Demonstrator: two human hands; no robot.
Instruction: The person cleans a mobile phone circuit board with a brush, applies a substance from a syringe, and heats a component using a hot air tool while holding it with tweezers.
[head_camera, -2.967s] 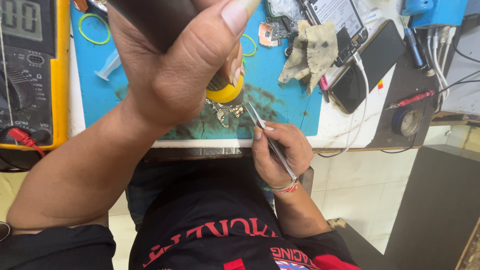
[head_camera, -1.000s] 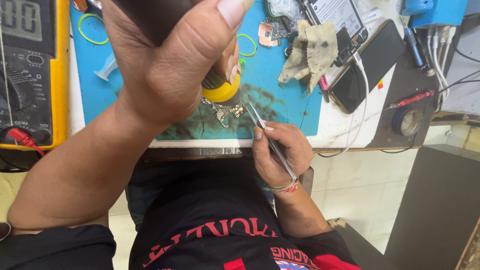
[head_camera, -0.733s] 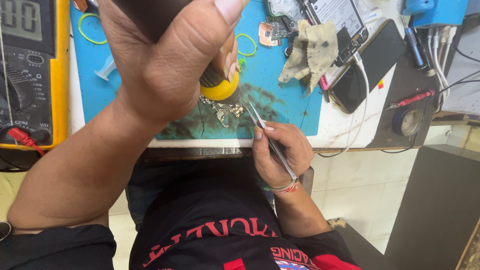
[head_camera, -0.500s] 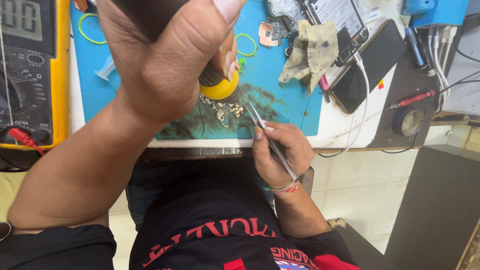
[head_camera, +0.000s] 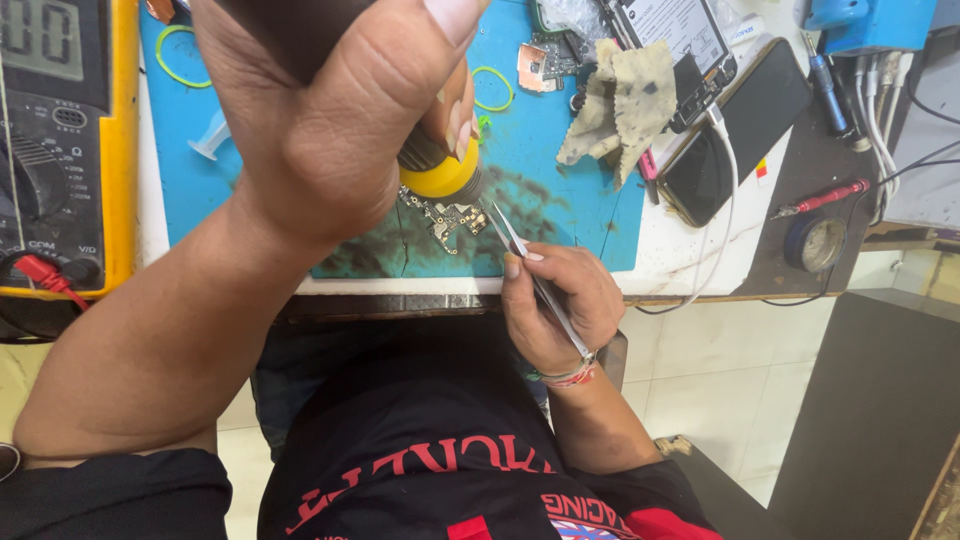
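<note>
My left hand (head_camera: 330, 120) fills the upper left, close to the camera. It is wrapped around a dark-handled heating tool with a yellow collar (head_camera: 440, 180) that points down at a small bare circuit board (head_camera: 447, 214) on the blue mat (head_camera: 560, 200). My right hand (head_camera: 555, 305) rests at the table's near edge. It grips thin metal tweezers (head_camera: 520, 248) whose tips reach the board's right side, just beside the tool's tip.
A yellow multimeter (head_camera: 50, 150) with a red probe plug lies at far left. A crumpled cloth (head_camera: 625, 105), phone parts, a black phone (head_camera: 735, 135) on a white cable, a red screwdriver (head_camera: 825, 197) and a round tin (head_camera: 815, 243) crowd the right. Green rubber bands (head_camera: 492, 88) lie on the mat.
The tool's yellow end has wavered slightly over the board. My right hand and the tweezers have stayed in place.
</note>
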